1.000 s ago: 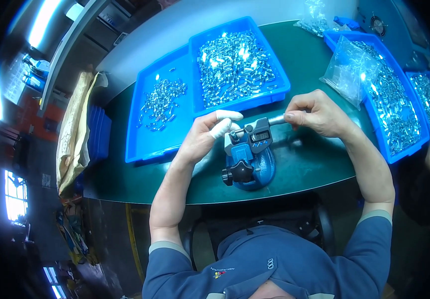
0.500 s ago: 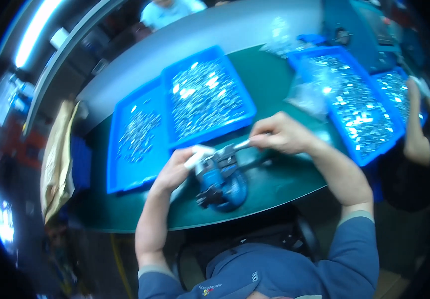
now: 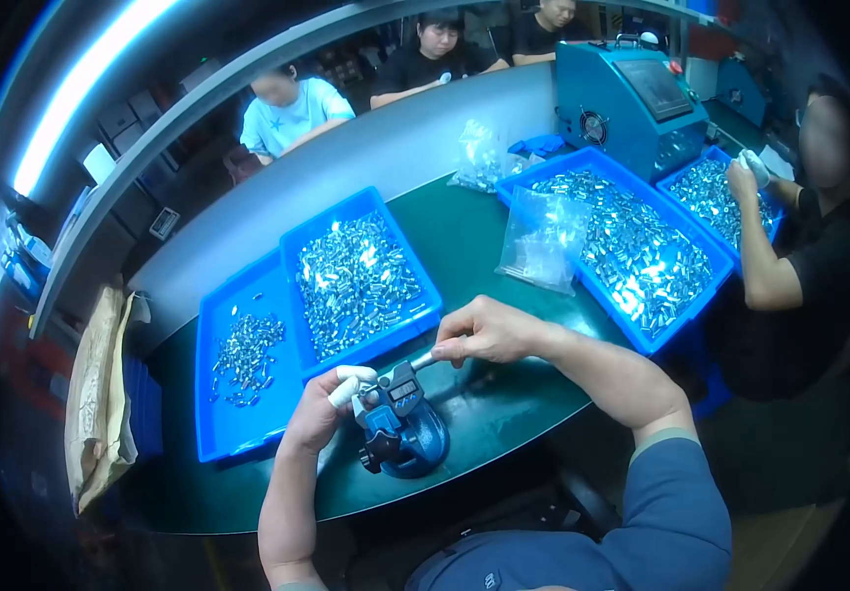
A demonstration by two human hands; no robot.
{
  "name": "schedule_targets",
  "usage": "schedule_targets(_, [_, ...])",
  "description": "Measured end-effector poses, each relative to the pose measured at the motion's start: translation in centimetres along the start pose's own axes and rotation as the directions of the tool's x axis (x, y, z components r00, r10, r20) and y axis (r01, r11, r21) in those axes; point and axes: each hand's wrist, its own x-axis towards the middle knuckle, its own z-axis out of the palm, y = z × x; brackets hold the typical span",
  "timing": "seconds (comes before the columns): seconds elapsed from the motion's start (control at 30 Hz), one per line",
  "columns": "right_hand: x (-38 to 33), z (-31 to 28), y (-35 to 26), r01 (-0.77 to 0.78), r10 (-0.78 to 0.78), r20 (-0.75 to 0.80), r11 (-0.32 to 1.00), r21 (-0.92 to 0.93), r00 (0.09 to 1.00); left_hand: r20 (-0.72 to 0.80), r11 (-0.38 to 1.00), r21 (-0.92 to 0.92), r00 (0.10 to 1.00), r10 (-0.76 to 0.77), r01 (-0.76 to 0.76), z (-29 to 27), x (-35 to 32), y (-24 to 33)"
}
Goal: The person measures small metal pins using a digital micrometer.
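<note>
A digital micrometer [image 3: 403,389] with a small display is clamped in a blue round-based stand [image 3: 417,440] near the table's front edge. My right hand [image 3: 489,333] pinches the thimble at the micrometer's right end between thumb and fingers. At its left end, by the measuring jaws, my left hand [image 3: 319,409] is closed, with white finger cots on its fingertips. Whatever those fingertips hold is too small and covered to make out. Just beyond the hands, a blue tray [image 3: 290,258] holds many small shiny metal cylinders; the blue tray [image 3: 206,394] left of it has a smaller pile.
Another blue tray [image 3: 650,343] of metal parts lies to the right, a clear plastic bag [image 3: 543,241] over its edge. A co-worker [image 3: 789,246] handles parts at a farther tray [image 3: 716,158]. Brown paper sacking [image 3: 100,394] stands left; a teal machine [image 3: 622,98] stands behind.
The view has swung and sharpened, so the table sits lower and more people show across it. Both hands remain at the micrometer, the right one still on its thimble.
</note>
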Motion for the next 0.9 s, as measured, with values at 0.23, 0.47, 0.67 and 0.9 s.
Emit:
schedule_targets(0.23, [0.1,0.0,0.1,0.018,-0.018,-0.002,0.999,0.030,1.000,0.033,0.982,-0.179,0.997,0.063,-0.056,0.2,-0.1,0.1])
schedule_targets(0.47, [0.0,0.2,-0.1,0.024,-0.024,0.008,1.000,0.013,1.000,0.029,0.992,-0.096,0.996,0.089,-0.086,0.5,-0.9,0.8])
schedule_targets(0.67, [0.0,0.3,0.4,0.109,-0.109,-0.026,0.994,-0.022,0.994,-0.017,0.994,0.007,0.994,0.106,-0.106,0.9,-0.8,1.3])
schedule_targets(0.9, [0.1,0.1,0.2,0.088,-0.088,0.005,0.996,-0.003,0.996,-0.051,0.991,0.029,0.990,0.133,-0.132,1.2,-0.9,1.4])
